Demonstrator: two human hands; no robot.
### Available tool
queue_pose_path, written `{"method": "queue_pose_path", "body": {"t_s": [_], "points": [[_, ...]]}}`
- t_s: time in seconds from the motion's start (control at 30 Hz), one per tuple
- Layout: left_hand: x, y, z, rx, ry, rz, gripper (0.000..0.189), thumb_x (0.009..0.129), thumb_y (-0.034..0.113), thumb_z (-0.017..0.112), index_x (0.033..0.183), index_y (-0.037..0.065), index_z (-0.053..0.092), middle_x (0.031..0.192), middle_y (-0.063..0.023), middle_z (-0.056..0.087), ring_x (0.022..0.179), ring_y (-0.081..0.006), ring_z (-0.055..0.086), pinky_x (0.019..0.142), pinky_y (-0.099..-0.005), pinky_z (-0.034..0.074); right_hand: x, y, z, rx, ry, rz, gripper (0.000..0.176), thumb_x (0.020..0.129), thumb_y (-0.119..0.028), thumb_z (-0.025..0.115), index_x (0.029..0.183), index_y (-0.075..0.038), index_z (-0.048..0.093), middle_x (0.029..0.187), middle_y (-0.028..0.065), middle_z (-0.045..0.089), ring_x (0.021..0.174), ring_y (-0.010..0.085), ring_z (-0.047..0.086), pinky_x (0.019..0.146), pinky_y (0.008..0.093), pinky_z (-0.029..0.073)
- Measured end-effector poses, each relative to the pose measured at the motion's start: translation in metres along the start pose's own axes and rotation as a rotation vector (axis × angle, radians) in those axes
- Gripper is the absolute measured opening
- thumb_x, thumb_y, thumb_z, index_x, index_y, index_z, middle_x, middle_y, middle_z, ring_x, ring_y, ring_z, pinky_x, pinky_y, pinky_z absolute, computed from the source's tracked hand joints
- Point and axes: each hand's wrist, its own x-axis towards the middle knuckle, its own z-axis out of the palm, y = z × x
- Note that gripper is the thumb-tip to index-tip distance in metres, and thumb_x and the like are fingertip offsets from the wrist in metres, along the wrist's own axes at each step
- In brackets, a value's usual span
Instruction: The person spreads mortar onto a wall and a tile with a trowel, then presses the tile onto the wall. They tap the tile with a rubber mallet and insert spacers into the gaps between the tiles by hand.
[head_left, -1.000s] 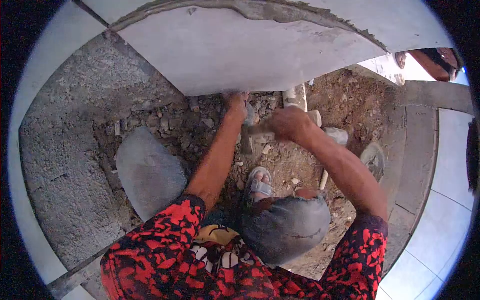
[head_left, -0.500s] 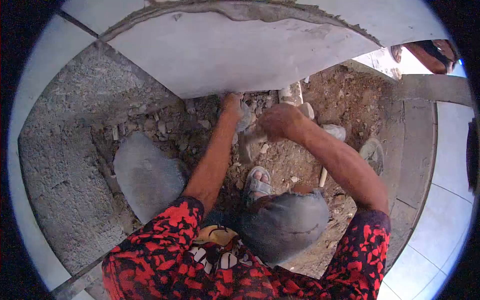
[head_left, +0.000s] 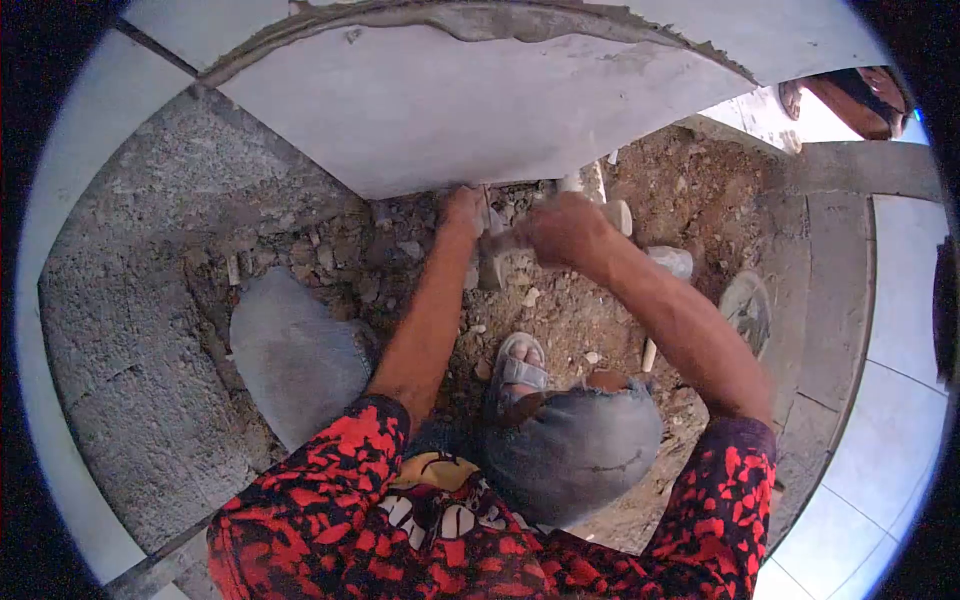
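Observation:
My right hand (head_left: 566, 232) is closed around the handle of a hammer. The grey hammer head (head_left: 491, 268) is left of that hand, over the rubble. My left hand (head_left: 462, 210) is closed just under the lower edge of a large white tile (head_left: 470, 110). A thin greyish thing shows beside its fingers, too blurred and covered to name. Broken rubble (head_left: 410, 250) lies around and below both hands. A whitish pipe (head_left: 571, 184) comes out from under the tile, close to my right hand.
A pale round piece (head_left: 620, 217) and a whitish cylinder (head_left: 670, 262) lie to the right. Farther right are a round grey object (head_left: 745, 305) and a light handle (head_left: 649, 355). Rough concrete (head_left: 150, 300) borders the left. Another person's leg (head_left: 845, 105) shows at upper right.
The hammer head has risen toward my left hand and the tile's edge. My right hand has shifted slightly up. My left hand keeps its place.

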Motion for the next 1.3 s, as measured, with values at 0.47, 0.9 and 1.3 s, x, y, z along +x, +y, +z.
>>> {"method": "queue_pose_path", "body": {"t_s": [0.47,0.9,1.3], "points": [[-0.023,0.022,0.011,-0.194,-0.009,-0.056,0.045,0.071,0.001,0.056,0.115,0.006,0.045,0.113,-0.0076,0.051,0.102,-0.024,0.049,0.086,-0.0454,0.041,-0.008,-0.001,0.006,-0.054,0.036,-0.08,0.014,0.069,-0.021,0.062,0.078,-0.011,0.066,0.081,0.0099,0.065,0.077,0.0258,0.064,0.061,0.0372,0.052],[0.065,-0.038,-0.047,-0.082,-0.164,0.027,0.033,0.08,0.006,0.051,0.112,0.005,0.046,0.109,-0.0097,0.052,0.099,-0.0229,0.051,0.085,-0.0366,0.041,-0.019,-0.005,0.015,-0.001,0.146,0.097,0.013,0.071,-0.019,0.061,0.078,-0.009,0.065,0.081,0.011,0.064,0.076,0.0257,0.063,0.064,0.038,0.051],[0.013,-0.001,-0.008,-0.072,-0.062,-0.08,0.039,0.079,0.005,0.051,0.117,0.012,0.045,0.116,-0.0047,0.047,0.106,-0.0214,0.043,0.094,-0.0408,0.033,-0.045,0.006,0.018,0.024,0.069,0.013,0.039,0.066,-0.018,0.061,0.104,-0.014,0.057,0.083,0.0131,0.057,0.07,0.0277,0.061,0.062,0.0388,0.051]]}}
